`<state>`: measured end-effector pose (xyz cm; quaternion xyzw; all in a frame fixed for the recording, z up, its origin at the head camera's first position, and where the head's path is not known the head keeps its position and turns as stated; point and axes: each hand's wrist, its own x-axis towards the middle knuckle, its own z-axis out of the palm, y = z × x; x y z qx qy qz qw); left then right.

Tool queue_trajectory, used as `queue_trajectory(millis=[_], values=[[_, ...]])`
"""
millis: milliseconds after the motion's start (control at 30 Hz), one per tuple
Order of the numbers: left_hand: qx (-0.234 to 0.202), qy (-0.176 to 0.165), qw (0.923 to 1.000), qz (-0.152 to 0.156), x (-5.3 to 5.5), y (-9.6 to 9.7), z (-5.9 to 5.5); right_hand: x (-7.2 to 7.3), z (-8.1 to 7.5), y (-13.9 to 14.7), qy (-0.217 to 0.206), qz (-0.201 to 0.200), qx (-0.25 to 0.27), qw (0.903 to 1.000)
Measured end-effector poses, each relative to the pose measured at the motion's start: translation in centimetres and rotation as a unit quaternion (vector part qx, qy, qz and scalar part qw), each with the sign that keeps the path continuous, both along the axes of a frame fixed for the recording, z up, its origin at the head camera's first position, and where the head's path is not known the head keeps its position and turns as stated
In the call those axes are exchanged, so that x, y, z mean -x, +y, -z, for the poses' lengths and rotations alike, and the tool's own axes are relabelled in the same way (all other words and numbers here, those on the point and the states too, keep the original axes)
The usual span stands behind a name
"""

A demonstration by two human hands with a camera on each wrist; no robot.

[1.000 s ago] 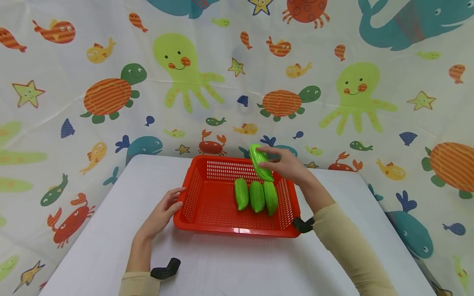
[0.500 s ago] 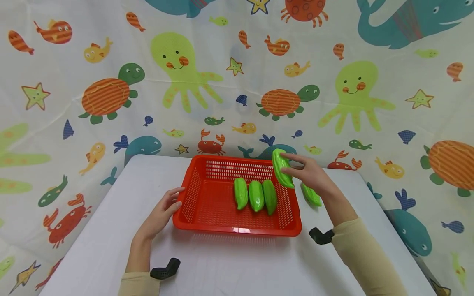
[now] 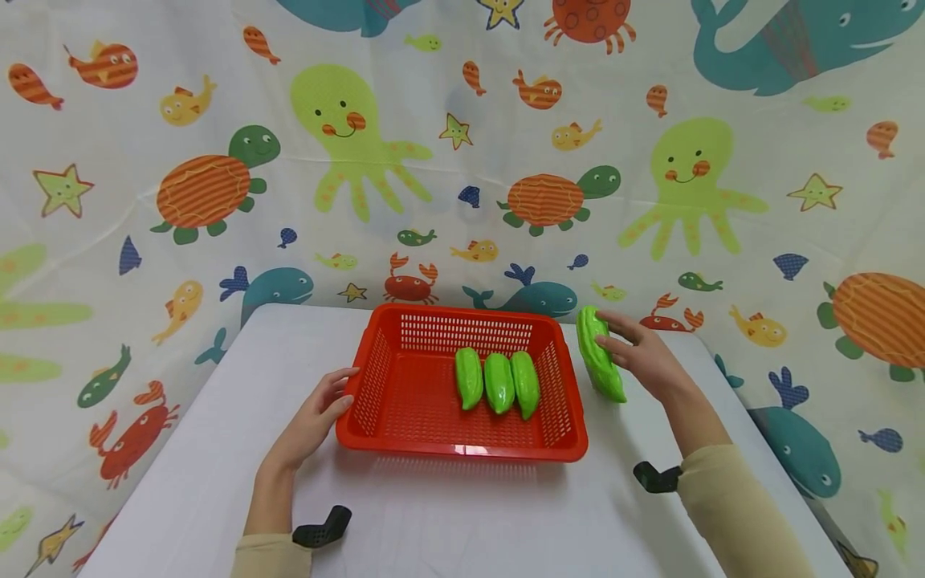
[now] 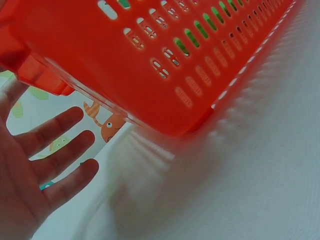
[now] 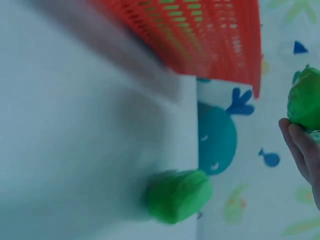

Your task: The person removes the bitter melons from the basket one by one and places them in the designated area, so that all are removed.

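Note:
My right hand [image 3: 646, 361] pinches a green, ridged bitter melon [image 3: 591, 337] between thumb and fingers, just past the right side of a red plastic basket [image 3: 462, 451]. In the right wrist view, that held bitter melon [image 5: 306, 100] is up at the fingertips, apart from another bitter melon [image 5: 180, 197] on the table. The head view shows the two overlapping. Inside the basket, 3 bitter melons [image 3: 499, 384] lie side by side, right of the middle. My left hand [image 3: 316, 413] rests against the basket's left rim; the left wrist view shows its fingers [image 4: 65, 167] straight and spread.
A white-covered table [image 3: 433, 522] carries the basket. Behind it hangs a cloth [image 3: 405, 177] printed with sea animals. The basket has perforated walls, and its right side stands close to the right-hand bitter melons.
My right hand has carried the bitter melon from above the basket's back right out over the right wall, then lower beside the one on the table. My left hand has stayed at the rim.

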<state>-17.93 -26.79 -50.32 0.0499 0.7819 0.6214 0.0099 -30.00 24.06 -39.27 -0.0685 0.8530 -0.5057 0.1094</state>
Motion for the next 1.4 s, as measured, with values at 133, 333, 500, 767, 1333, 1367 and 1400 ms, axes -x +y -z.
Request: queue_trajectory(millis=[133,333,500,767,1333,1367,1400], values=[[0.001,0.001,1.0000,-0.002,0.0,0.0,0.0,0.1,1.2,1.7,-0.023,0.010,0.024,0.9994],[0.000,0.004,1.0000,-0.001,0.0,0.1,0.0,0.4,2.6,3.7,-0.035,0.027,0.057,0.9974],[-0.001,0.001,1.0000,-0.004,-0.1,0.1,0.1,1.1,3.4,4.7,-0.052,0.050,0.057,0.9958],[-0.001,0.001,1.0000,-0.006,-0.1,0.2,0.0,1.4,4.8,6.2,-0.075,0.085,0.070,0.9911],[0.001,0.002,1.0000,-0.002,-0.1,0.2,-0.2,2.2,8.1,8.9,-0.114,0.090,0.055,0.9879],[0.001,0.001,1.0000,-0.003,-0.1,0.2,-0.2,2.2,8.3,9.0,-0.115,0.089,0.056,0.9877],[0.000,0.001,1.0000,-0.003,-0.1,0.2,-0.2,2.2,8.4,9.0,-0.117,0.088,0.055,0.9877]])
